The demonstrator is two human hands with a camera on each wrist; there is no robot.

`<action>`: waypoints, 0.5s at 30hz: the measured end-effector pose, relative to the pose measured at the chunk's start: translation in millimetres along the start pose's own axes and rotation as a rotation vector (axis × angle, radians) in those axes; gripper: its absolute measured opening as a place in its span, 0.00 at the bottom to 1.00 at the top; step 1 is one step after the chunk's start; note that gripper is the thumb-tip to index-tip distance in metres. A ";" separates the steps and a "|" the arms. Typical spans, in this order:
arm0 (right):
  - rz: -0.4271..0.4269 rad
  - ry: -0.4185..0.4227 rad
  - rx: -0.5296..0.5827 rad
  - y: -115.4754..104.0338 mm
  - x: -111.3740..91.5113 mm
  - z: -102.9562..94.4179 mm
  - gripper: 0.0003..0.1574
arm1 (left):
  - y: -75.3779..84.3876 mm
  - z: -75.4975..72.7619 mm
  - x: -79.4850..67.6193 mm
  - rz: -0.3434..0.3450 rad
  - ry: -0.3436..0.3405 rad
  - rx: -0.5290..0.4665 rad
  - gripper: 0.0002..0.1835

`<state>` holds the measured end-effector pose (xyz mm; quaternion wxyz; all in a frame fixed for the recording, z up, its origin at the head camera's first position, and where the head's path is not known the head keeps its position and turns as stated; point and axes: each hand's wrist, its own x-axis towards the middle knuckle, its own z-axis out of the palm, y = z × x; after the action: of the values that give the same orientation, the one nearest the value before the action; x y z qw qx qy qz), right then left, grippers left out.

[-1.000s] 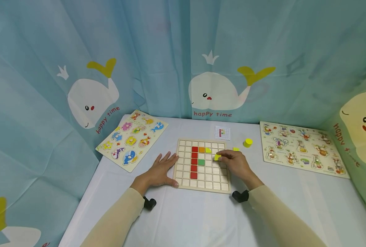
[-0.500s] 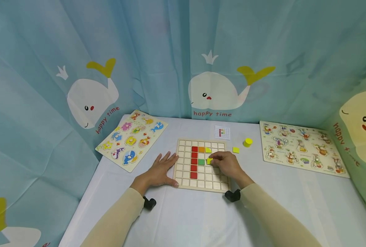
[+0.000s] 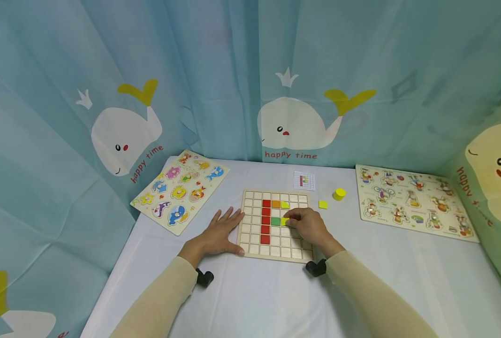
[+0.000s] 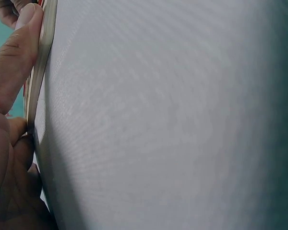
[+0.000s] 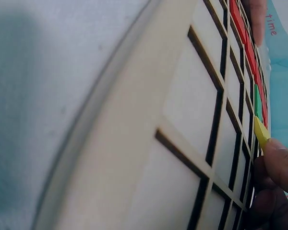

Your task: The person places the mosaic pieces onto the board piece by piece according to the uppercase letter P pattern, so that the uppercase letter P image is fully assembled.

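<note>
A wooden grid board lies on the white-covered table. A column of several red tiles sits in it, with an orange tile and a yellow round-edged tile beside the top one. My right hand pinches a yellow tile between thumb and fingertips, right beside the green tile. In the right wrist view this yellow tile leans at a tilt out of the grid. My left hand rests spread at the board's left edge, its thumb against the side.
A loose yellow square tile and a yellow cylinder lie right of the board. Behind it is a small printed grid card. Picture puzzle boards flank it, a sea-animal one at left and another at right.
My right hand has moved left and slightly down over the board, carrying the yellow tile to the cell beside the green one. The left hand stays put.
</note>
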<state>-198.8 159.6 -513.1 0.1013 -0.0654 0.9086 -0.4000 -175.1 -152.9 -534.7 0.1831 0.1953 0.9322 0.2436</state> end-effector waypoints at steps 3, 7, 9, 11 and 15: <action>0.001 -0.003 -0.004 -0.5 -0.1 -0.3 0.09 | 0.4 -0.5 -0.1 0.000 -0.002 0.000 0.67; 0.010 -0.007 -0.009 -0.7 -0.1 0.0 0.10 | 0.8 -0.8 -0.2 0.001 -0.002 0.002 0.67; 0.014 -0.005 -0.012 -0.6 0.0 0.3 0.10 | 0.8 -0.8 -0.2 0.001 -0.002 0.004 0.67; 0.016 -0.003 -0.015 -0.4 -0.2 0.7 0.11 | 0.8 -0.7 0.0 0.001 -0.002 0.006 0.67; 0.008 0.003 -0.025 0.4 -1.0 1.6 0.12 | 1.2 -0.6 -0.2 0.000 0.000 0.009 0.66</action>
<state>-197.5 159.0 -514.4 0.1010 -0.0623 0.9138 -0.3883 -174.9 -152.2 -533.5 0.1820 0.1959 0.9334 0.2394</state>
